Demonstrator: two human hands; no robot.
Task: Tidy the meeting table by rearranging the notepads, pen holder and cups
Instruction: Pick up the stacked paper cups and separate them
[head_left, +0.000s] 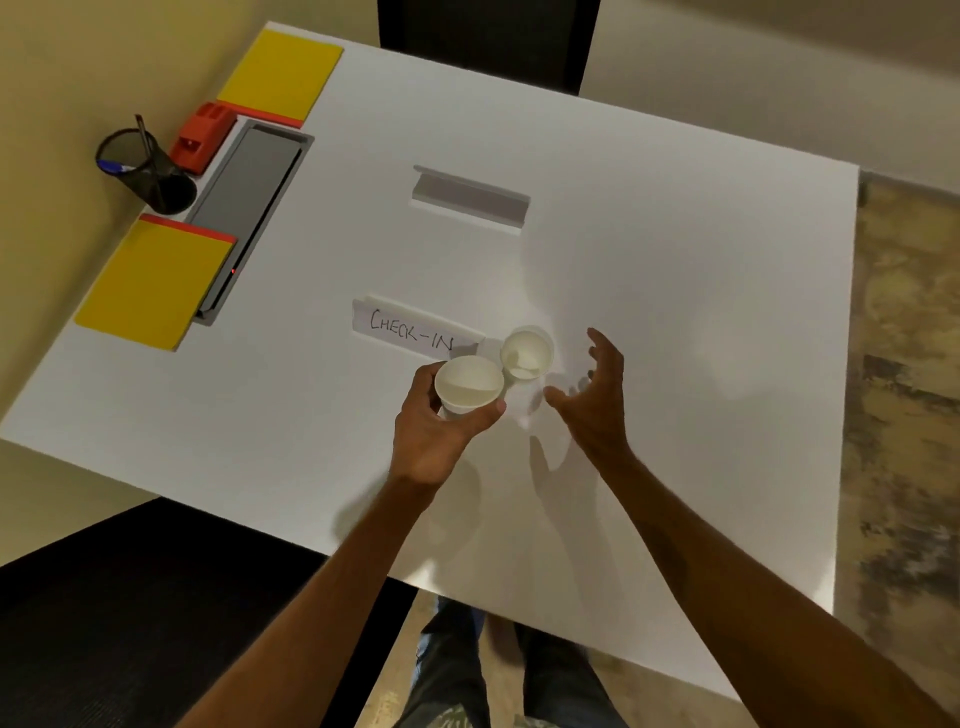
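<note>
My left hand (431, 431) grips a white paper cup (467, 383) near the middle of the white table (675, 260). A second white cup (525, 354) stands on the table just to its right, touching or almost touching it. My right hand (597, 395) hovers beside that second cup with fingers spread and holds nothing. Two yellow notepads lie along the left edge, one far (280, 78) and one near (156, 280). A black mesh pen holder (148, 171) with pens stands between them at the table's left edge.
A paper sign reading CHECK-IN (410, 330) stands just behind the cups, and a second folded sign (470, 200) lies further back. A red stapler-like object (202, 137) and a grey cable tray (249, 208) sit at the left. Dark chairs stand at the near left and far side.
</note>
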